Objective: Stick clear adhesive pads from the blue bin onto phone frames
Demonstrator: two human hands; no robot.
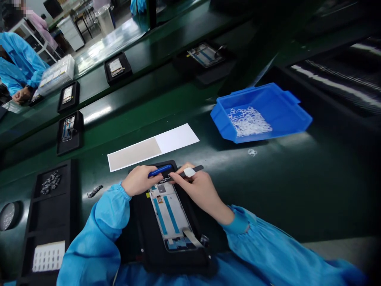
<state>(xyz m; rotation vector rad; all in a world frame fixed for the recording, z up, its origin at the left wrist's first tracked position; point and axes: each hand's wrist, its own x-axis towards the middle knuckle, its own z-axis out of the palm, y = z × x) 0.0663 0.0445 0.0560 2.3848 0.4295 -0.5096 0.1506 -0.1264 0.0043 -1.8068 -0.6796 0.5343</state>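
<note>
My left hand (139, 179) is closed around a blue pen-shaped tool (160, 171), over the top end of an opened phone frame (172, 214). In my right hand (202, 188) are dark tweezers (195, 170) with a white patch on the grip. A small pale ring (169, 176) shows at their tip, above the same end of the frame. The phone frame lies in a black holder (149, 238), with two blue strips along it and a ribbon-like flap (192, 238) near its lower end. My fingers partly hide the frame's top edge.
Beyond the holder lies a white and beige card (178, 137). A blue bin (285, 119) of small clear rings stands to the right, with a few loose rings (252, 152). On the left is a black parts tray (49, 214). Other phone holders (70, 133) line the bench near a co-worker's hand (22, 95).
</note>
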